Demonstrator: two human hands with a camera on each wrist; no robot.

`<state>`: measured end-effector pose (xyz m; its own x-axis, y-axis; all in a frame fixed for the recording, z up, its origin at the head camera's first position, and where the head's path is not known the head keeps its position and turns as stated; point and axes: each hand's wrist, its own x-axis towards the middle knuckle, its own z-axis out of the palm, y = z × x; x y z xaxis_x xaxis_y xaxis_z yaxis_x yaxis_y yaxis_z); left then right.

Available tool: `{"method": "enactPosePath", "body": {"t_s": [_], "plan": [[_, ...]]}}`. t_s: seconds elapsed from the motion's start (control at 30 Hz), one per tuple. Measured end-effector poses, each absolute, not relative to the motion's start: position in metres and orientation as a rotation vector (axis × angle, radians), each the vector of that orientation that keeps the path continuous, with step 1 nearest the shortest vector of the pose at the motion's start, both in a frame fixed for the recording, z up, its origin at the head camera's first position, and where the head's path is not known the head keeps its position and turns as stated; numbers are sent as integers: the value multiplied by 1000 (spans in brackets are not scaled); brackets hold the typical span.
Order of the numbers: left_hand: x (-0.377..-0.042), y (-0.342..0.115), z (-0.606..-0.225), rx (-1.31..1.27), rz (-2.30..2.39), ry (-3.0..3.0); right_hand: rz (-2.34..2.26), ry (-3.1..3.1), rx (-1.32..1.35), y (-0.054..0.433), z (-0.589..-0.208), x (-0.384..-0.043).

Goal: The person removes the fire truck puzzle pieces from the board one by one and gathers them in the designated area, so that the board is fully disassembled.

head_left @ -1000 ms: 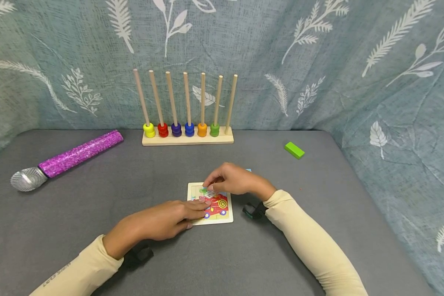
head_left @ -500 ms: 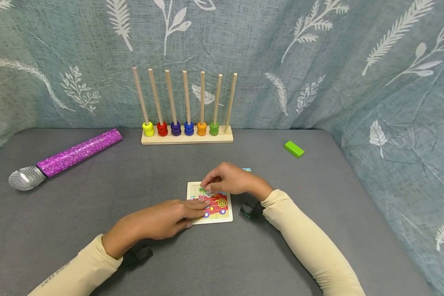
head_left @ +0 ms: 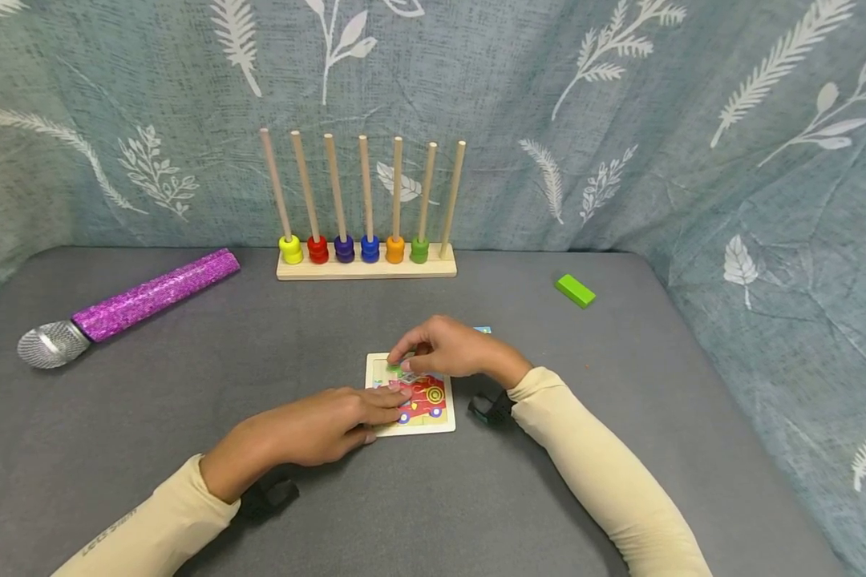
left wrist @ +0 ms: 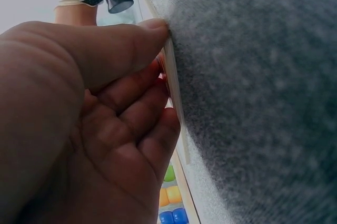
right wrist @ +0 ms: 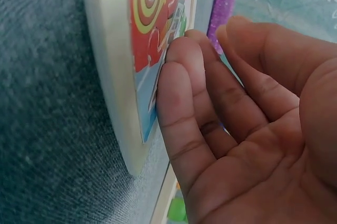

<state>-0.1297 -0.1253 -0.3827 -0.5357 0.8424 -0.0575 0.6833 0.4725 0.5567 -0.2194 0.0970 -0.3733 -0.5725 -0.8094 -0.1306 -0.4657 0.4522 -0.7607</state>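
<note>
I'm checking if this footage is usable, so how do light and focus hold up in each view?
Head view: even light, crisp peg stand, soft shadow beside the right sleeve; left wrist view: top left corner washed out, left hand dim, tabletop dark and soft at the right edge; right wrist view: puzzle frame glaring pale near the top, green bead blurred at the bottom.

We see a squarish jigsaw puzzle [head_left: 422,421] in a pale frame [head_left: 440,429] lying flat on the grey table [head_left: 418,513], partly covered, its red vehicle [head_left: 424,394] showing 2 blue-ringed wheels [head_left: 436,412]
</note>
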Motion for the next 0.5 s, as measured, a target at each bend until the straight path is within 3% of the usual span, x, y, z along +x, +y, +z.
{"method": "enactPosePath", "body": {"t_s": [0.5], "plan": [[-129, -126, -380, 1316, 679, 2408, -916, 2256, -1146, 90, -376, -215]]}}
